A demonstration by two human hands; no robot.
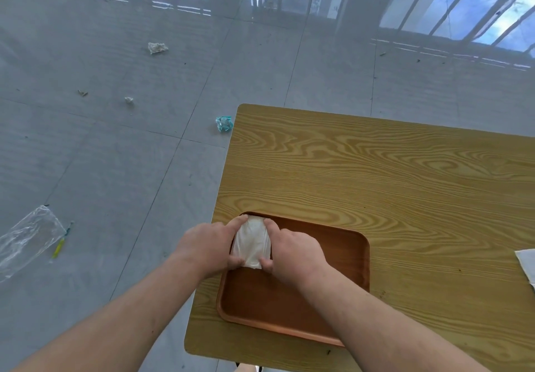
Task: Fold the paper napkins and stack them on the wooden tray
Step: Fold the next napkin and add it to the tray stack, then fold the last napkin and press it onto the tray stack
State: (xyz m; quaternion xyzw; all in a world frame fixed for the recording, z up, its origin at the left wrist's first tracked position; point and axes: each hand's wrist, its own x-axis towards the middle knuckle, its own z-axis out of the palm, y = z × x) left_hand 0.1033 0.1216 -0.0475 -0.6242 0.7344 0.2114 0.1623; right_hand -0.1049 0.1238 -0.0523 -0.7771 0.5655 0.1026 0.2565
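A folded white paper napkin [252, 241] lies in the far left corner of the brown wooden tray [341, 258]. My left hand [208, 247] holds its left edge, forefinger along the far corner and thumb at the near corner. My right hand [292, 253] holds the right edge the same way, thumb on the near corner. Another white napkin [527, 264] lies flat at the table's right edge, partly out of view.
The tray sits at the near left of a light wooden table [376, 169]. On the grey tiled floor to the left lie a clear plastic bag [29, 238], a teal wrapper [224, 123] and crumpled paper scraps [157, 48].
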